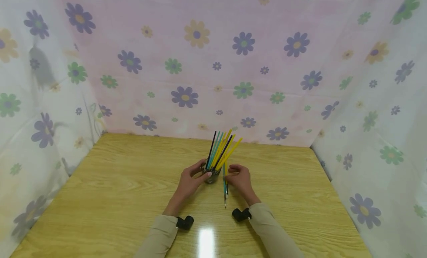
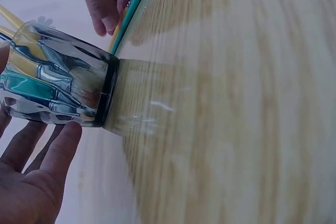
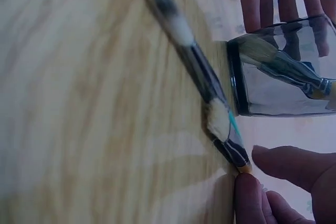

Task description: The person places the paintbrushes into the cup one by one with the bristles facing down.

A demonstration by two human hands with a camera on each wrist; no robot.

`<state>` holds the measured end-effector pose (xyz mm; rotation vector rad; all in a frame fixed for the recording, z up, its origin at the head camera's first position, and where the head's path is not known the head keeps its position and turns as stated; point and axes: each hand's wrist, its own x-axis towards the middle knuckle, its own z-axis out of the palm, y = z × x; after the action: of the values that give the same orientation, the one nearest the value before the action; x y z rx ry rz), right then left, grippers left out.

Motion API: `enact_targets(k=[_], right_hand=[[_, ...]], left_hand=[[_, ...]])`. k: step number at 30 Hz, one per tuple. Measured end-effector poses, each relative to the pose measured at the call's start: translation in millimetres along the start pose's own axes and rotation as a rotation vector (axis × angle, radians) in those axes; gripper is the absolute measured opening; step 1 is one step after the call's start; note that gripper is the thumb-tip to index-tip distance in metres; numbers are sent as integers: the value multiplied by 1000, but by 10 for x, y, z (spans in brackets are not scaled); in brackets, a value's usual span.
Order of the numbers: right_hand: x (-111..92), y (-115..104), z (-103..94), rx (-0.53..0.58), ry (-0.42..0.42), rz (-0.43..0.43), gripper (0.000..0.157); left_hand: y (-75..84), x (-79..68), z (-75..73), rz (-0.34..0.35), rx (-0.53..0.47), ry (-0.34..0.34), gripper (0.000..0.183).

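Observation:
A clear glass (image 1: 211, 178) with several paintbrushes (image 1: 218, 152), bristles down, stands on the table. My left hand (image 1: 189, 182) holds it, the thumb at the near side of the rim and the fingers round the other side. Through the glass wall show brush heads (image 2: 79, 85) with metal ferrules. Beside the glass lie two paintbrushes, a teal one (image 1: 224, 189) and a yellow one (image 1: 227, 182). At these my right hand (image 1: 241, 179) reaches down; its index finger touches a handle, while a gap separates its thumb from it in the right wrist view.
The wooden table (image 1: 133, 198) runs up to flowered curtains (image 1: 207, 72) at the back and on both sides. A black wrist camera (image 1: 185, 222) sits on the left wrist and another camera (image 1: 241, 214) on the right.

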<state>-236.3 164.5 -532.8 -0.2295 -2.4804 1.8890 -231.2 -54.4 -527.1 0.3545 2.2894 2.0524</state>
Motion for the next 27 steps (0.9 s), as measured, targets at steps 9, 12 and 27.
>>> enact_targets(k=[9,12,27], right_hand=[[-52,14,-27,-125,29,-27,41],[-61,8,-41,-132,25,-31,40],[-11,-153,-59,-270,-48,49,48]], left_hand=[[-38,-25,2,-15,10,0,61],[-40,-24,-8,-13,7,2,61],[-43,10,7,9,-3,4,59]])
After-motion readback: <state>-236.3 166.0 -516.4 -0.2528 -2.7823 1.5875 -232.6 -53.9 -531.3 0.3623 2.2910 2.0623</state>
